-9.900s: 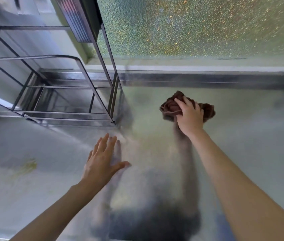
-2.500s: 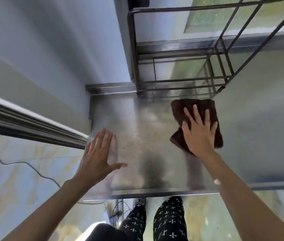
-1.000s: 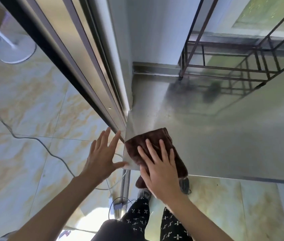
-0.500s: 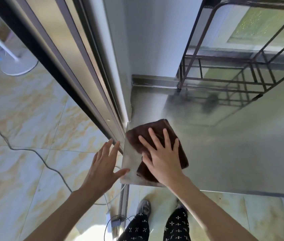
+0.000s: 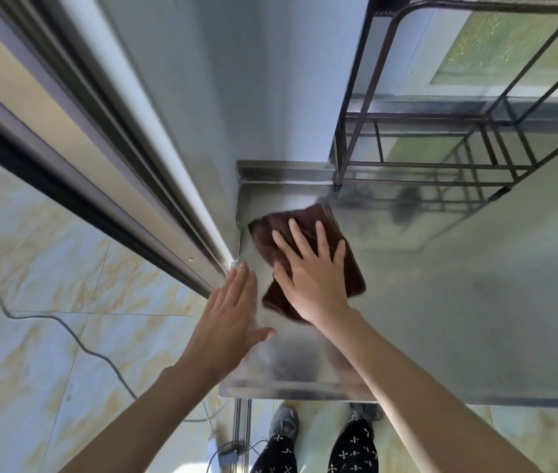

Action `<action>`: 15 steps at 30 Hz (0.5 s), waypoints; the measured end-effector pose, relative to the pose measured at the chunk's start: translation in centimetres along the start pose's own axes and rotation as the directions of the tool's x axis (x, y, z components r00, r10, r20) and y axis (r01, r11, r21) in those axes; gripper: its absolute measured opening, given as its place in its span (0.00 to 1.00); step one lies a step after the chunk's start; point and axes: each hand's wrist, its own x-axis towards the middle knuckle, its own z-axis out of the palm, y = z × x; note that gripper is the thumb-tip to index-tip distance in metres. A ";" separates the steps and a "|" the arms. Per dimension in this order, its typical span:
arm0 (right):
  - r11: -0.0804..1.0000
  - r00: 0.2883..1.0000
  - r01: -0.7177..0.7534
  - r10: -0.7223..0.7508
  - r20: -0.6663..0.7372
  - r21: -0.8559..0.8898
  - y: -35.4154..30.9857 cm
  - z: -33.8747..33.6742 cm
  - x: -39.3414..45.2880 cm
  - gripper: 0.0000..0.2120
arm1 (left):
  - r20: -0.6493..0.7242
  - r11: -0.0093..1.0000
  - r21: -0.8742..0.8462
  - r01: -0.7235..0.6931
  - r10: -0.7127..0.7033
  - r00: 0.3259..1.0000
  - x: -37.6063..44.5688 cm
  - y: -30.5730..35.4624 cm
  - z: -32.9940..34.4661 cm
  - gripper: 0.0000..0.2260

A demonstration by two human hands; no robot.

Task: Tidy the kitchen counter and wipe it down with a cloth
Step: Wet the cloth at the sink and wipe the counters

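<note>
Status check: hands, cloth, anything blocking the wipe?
Right hand flat on brown cloth. Left hand open at counter edge. Wire rack stands at back.

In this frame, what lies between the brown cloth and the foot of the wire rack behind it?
Only bare steel counter: the head view shows nothing between the brown cloth and the wire rack foot.

A home kitchen: stainless steel counter point(image 5: 441, 302), wire dish rack point(image 5: 441, 158), marbled floor tiles point(image 5: 49, 336), sliding-door frame point(image 5: 117, 148).
</note>
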 end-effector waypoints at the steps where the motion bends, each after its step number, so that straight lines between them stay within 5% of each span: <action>1: 1.000 1.000 -0.009 0.009 0.022 0.020 -0.2 -0.1 2.2 0.24 | 0.008 1.000 0.011 0.002 -0.002 1.000 0.1 -0.3 0.2 0.43; 10: 0.985 0.984 -0.173 0.173 -0.041 0.015 5.0 -1.2 2.4 0.24 | -0.052 0.999 0.037 0.023 -0.021 0.998 0.6 0.6 0.7 0.43; 15: 0.809 0.810 -0.570 0.583 -0.070 0.144 10.5 -1.8 -0.9 0.25 | -0.044 0.995 0.078 0.057 -0.054 0.998 0.8 1.1 0.9 0.44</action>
